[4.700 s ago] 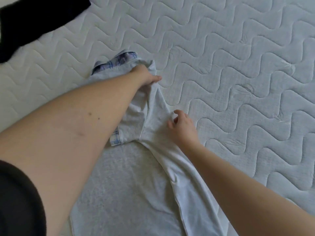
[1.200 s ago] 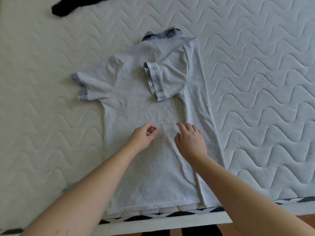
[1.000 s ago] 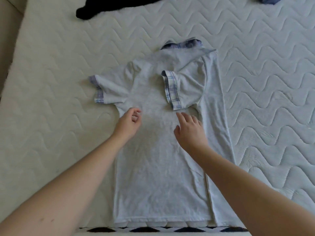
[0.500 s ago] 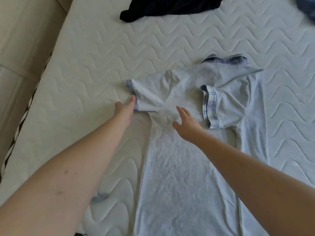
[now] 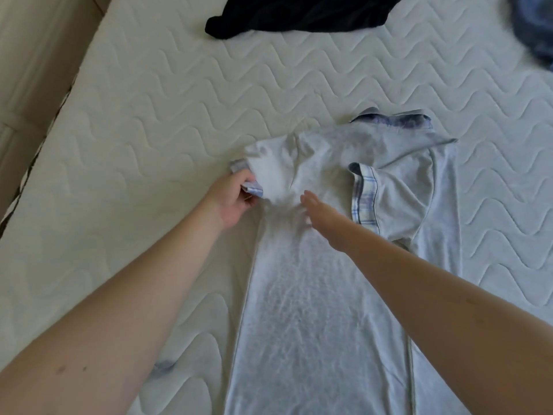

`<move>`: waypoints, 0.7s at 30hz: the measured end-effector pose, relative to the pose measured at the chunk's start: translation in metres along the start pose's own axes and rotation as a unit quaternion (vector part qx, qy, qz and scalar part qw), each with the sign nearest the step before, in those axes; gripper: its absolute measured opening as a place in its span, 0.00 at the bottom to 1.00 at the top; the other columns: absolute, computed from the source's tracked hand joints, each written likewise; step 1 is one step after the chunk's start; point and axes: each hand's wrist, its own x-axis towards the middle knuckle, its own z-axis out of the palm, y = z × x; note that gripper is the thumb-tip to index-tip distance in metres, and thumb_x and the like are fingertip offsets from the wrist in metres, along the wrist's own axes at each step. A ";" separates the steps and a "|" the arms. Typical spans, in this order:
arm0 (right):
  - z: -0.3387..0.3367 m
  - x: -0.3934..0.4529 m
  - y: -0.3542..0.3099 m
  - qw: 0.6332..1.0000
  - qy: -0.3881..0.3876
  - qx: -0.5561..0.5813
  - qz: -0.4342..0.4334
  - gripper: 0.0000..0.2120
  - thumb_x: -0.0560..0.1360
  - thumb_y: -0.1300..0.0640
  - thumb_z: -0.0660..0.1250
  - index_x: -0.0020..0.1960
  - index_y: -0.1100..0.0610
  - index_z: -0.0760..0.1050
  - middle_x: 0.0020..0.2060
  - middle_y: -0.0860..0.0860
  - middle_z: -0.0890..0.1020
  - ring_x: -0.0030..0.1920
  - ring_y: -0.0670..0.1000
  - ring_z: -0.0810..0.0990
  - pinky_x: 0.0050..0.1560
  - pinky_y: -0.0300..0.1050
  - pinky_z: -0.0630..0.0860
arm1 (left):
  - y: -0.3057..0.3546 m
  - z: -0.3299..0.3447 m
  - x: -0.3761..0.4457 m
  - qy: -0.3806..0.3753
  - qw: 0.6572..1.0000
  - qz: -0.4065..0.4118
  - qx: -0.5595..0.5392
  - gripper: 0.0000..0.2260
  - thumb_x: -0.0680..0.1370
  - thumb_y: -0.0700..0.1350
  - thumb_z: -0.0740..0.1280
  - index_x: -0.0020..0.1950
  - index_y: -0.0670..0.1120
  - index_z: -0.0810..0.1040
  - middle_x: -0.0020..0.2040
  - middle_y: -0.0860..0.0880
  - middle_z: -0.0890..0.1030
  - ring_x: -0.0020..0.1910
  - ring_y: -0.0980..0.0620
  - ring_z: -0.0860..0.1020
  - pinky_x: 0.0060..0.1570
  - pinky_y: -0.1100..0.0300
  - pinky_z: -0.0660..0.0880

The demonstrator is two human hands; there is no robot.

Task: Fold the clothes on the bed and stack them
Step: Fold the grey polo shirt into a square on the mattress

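Head view: the left hand (image 5: pixel 232 199) now grips the left sleeve cuff (image 5: pixel 250 187) of the shirt (image 5: pixel 314 295) — previously only touching it — and the sleeve has bunched inward. Right hand (image 5: pixel 324 218) stays flat, fingers straight, on the chest. The shirt lies at the mattress (image 5: pixel 149 115) near edge; a black garment (image 5: pixel 299 13) sits at the far edge.

No text, label, brand, number or sign can be read anywhere in view.
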 end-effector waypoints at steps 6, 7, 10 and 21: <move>-0.045 -0.015 -0.033 0.932 0.080 0.335 -0.114 0.30 0.78 0.33 0.54 0.74 0.50 0.67 0.68 0.49 0.75 0.66 0.49 0.74 0.65 0.51 0.71 | -0.023 0.081 -0.015 -0.111 0.900 0.190 0.377 0.28 0.76 0.35 0.65 0.73 0.56 0.67 0.56 0.56 0.80 0.48 0.57 0.82 0.44 0.60 0.80; -0.053 -0.018 -0.037 0.925 0.085 0.350 -0.121 0.33 0.74 0.29 0.57 0.71 0.48 0.70 0.65 0.48 0.77 0.65 0.48 0.75 0.62 0.47 0.73 | -0.029 0.093 -0.017 -0.148 0.869 0.204 0.425 0.35 0.75 0.38 0.66 0.76 0.63 0.59 0.60 0.57 0.78 0.49 0.57 0.82 0.44 0.61 0.80; -0.075 -0.026 -0.030 0.915 0.143 0.359 -0.114 0.34 0.60 0.24 0.66 0.61 0.41 0.76 0.57 0.42 0.81 0.59 0.41 0.77 0.54 0.38 0.72 | -0.050 0.134 -0.022 -0.195 0.805 0.263 0.494 0.36 0.73 0.40 0.66 0.78 0.59 0.57 0.63 0.54 0.78 0.49 0.64 0.80 0.44 0.69 0.76; -0.134 -0.012 0.063 0.920 0.245 0.304 0.018 0.09 0.76 0.55 0.63 0.42 0.53 0.81 0.42 0.56 0.84 0.50 0.61 0.83 0.55 0.59 0.80 | -0.066 0.118 0.024 -0.050 0.768 0.278 0.574 0.13 0.75 0.34 0.63 0.53 0.46 0.82 0.46 0.53 0.82 0.43 0.55 0.78 0.48 0.61 0.75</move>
